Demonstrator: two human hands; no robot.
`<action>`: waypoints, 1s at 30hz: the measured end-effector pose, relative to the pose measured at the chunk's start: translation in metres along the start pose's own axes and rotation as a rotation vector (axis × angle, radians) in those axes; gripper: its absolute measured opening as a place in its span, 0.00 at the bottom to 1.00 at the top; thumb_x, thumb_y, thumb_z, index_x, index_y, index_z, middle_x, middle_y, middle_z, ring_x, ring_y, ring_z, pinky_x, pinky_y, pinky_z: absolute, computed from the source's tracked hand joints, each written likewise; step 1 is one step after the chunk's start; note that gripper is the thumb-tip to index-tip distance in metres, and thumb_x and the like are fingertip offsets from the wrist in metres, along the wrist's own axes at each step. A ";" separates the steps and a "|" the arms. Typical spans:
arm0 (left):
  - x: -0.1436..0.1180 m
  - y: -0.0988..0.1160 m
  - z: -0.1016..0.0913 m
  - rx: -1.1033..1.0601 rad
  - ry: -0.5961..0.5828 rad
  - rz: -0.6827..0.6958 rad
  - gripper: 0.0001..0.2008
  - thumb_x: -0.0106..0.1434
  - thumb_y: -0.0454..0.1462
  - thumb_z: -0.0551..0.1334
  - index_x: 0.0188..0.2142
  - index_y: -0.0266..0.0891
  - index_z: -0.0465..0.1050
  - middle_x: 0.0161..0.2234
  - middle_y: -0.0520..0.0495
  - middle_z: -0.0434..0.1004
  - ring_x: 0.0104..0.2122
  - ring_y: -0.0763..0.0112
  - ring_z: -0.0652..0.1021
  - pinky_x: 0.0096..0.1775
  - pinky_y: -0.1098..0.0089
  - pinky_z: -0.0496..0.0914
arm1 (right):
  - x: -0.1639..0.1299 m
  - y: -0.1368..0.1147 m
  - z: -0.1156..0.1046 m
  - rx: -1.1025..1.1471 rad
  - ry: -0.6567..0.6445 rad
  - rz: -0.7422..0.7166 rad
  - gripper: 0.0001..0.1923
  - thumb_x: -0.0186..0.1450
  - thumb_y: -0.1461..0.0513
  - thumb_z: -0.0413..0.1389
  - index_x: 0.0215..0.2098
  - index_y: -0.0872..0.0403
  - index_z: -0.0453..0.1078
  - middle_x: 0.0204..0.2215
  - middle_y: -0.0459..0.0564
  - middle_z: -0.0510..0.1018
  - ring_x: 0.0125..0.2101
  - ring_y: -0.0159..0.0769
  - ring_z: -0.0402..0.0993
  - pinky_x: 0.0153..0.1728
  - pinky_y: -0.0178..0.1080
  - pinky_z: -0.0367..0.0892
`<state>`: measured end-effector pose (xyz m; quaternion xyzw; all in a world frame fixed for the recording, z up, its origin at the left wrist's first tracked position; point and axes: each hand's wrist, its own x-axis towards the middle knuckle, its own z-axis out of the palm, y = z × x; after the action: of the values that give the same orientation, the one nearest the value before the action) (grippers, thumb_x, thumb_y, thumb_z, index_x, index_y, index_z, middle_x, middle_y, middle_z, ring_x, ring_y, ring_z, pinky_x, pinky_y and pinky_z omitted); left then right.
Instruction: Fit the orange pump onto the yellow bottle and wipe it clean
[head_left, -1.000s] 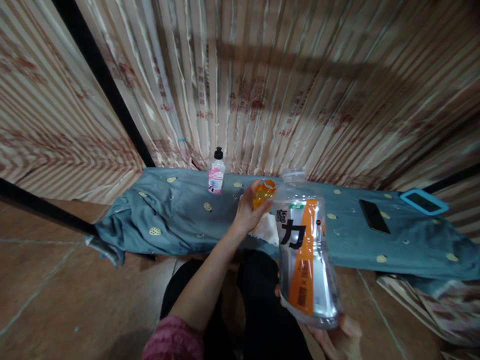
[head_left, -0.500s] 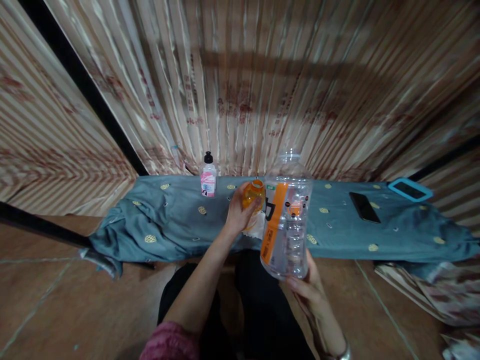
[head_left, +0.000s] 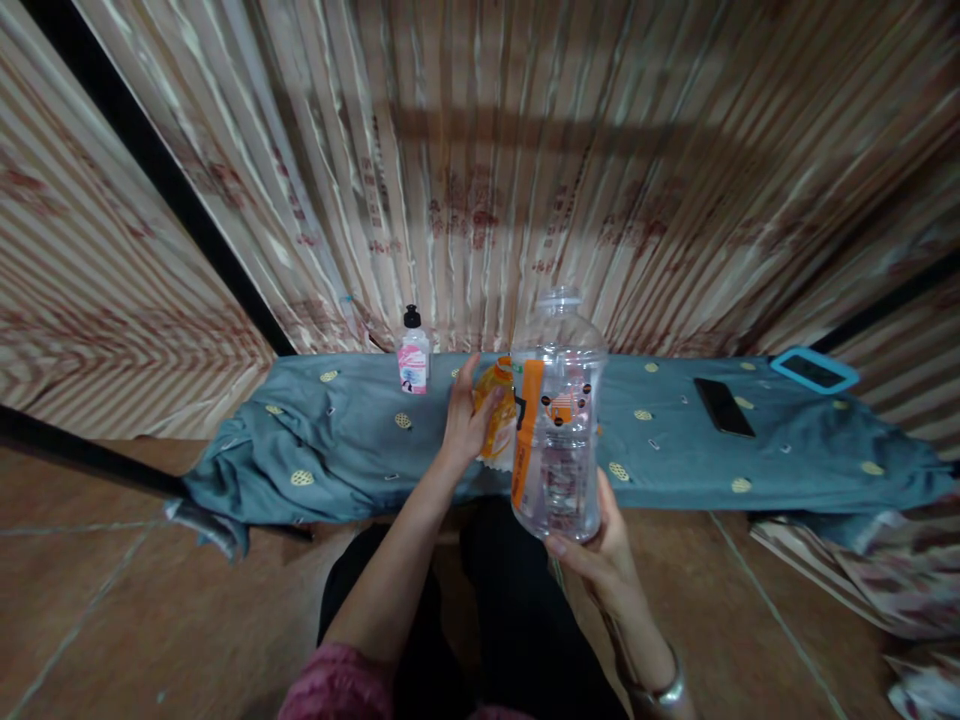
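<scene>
Two hands are busy: the right hand grips the large clear bottle, now raised upright over the counter's near edge, no longer tilted, while the left hand stays closed around its orange cap beside it.

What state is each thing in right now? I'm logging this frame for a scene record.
Large clear bottle: upright, uncapped, held at its base by the right hand.
Orange cap: off the bottle, gripped in the left hand.
Small pink-label bottle: upright, black cap on.
Black phone: flat, screen dark.
Blue-cased device: lying flat.
</scene>
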<state>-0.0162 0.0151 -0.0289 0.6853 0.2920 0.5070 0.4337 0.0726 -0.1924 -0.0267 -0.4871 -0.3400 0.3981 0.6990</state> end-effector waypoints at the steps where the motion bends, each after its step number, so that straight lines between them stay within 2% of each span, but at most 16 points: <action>1: -0.001 0.003 -0.004 0.013 0.032 0.013 0.34 0.63 0.58 0.57 0.62 0.42 0.61 0.65 0.38 0.61 0.66 0.53 0.62 0.66 0.51 0.55 | 0.001 0.000 0.000 -0.024 -0.004 -0.015 0.45 0.48 0.62 0.73 0.61 0.44 0.61 0.53 0.48 0.77 0.51 0.47 0.76 0.51 0.44 0.71; 4: -0.011 0.018 -0.016 0.002 0.135 0.064 0.33 0.64 0.57 0.57 0.62 0.42 0.61 0.65 0.39 0.62 0.66 0.54 0.62 0.66 0.51 0.54 | 0.003 0.001 0.003 -0.096 0.012 -0.069 0.46 0.48 0.60 0.72 0.61 0.45 0.59 0.57 0.51 0.74 0.54 0.49 0.74 0.53 0.47 0.70; 6: -0.026 0.031 -0.023 -0.074 0.151 0.052 0.31 0.65 0.56 0.57 0.61 0.43 0.62 0.62 0.39 0.67 0.64 0.55 0.65 0.65 0.52 0.59 | 0.003 0.002 0.006 -0.152 0.038 -0.110 0.48 0.47 0.59 0.72 0.62 0.47 0.58 0.58 0.54 0.72 0.56 0.51 0.71 0.56 0.49 0.67; 8: -0.044 0.045 -0.028 -0.206 0.085 -0.014 0.29 0.65 0.55 0.58 0.58 0.42 0.66 0.56 0.40 0.74 0.59 0.56 0.72 0.60 0.54 0.65 | 0.002 0.003 0.010 -0.211 0.057 -0.155 0.48 0.47 0.58 0.73 0.62 0.49 0.58 0.59 0.56 0.71 0.58 0.51 0.70 0.58 0.51 0.65; 10: -0.064 0.058 -0.029 -0.307 0.003 -0.094 0.28 0.62 0.55 0.61 0.54 0.40 0.70 0.53 0.39 0.76 0.54 0.55 0.76 0.56 0.56 0.70 | 0.000 0.003 0.016 -0.263 0.060 -0.199 0.48 0.47 0.58 0.72 0.62 0.50 0.57 0.59 0.57 0.71 0.58 0.51 0.69 0.59 0.51 0.63; 13: -0.088 0.075 -0.026 -0.397 -0.123 -0.191 0.34 0.54 0.53 0.69 0.55 0.38 0.68 0.55 0.39 0.75 0.53 0.53 0.76 0.56 0.58 0.71 | -0.005 0.001 0.026 -0.341 0.042 -0.236 0.48 0.49 0.59 0.71 0.64 0.50 0.56 0.60 0.57 0.70 0.59 0.49 0.68 0.59 0.50 0.64; 15: -0.099 0.084 -0.023 -0.429 -0.161 -0.227 0.37 0.50 0.50 0.73 0.55 0.38 0.67 0.54 0.39 0.76 0.54 0.53 0.76 0.56 0.59 0.70 | -0.009 0.000 0.033 -0.391 0.029 -0.251 0.48 0.50 0.60 0.71 0.64 0.50 0.55 0.61 0.58 0.69 0.59 0.48 0.68 0.58 0.50 0.64; 22: -0.106 0.100 -0.029 -0.432 -0.072 -0.307 0.38 0.43 0.48 0.77 0.50 0.37 0.67 0.47 0.40 0.80 0.45 0.57 0.80 0.48 0.61 0.75 | -0.015 -0.001 0.047 -0.469 -0.016 -0.235 0.52 0.51 0.61 0.69 0.67 0.55 0.48 0.65 0.66 0.62 0.63 0.54 0.62 0.60 0.58 0.60; 30: -0.103 0.102 -0.037 -0.334 0.019 -0.262 0.39 0.43 0.52 0.75 0.50 0.38 0.68 0.48 0.39 0.80 0.46 0.54 0.81 0.47 0.59 0.76 | -0.004 0.002 0.057 -0.352 -0.124 -0.186 0.56 0.48 0.59 0.72 0.67 0.50 0.48 0.68 0.61 0.57 0.66 0.51 0.54 0.65 0.56 0.49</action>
<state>-0.0883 -0.1068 0.0202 0.5552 0.2947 0.4941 0.6006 0.0209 -0.1717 -0.0123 -0.5431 -0.4900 0.2955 0.6145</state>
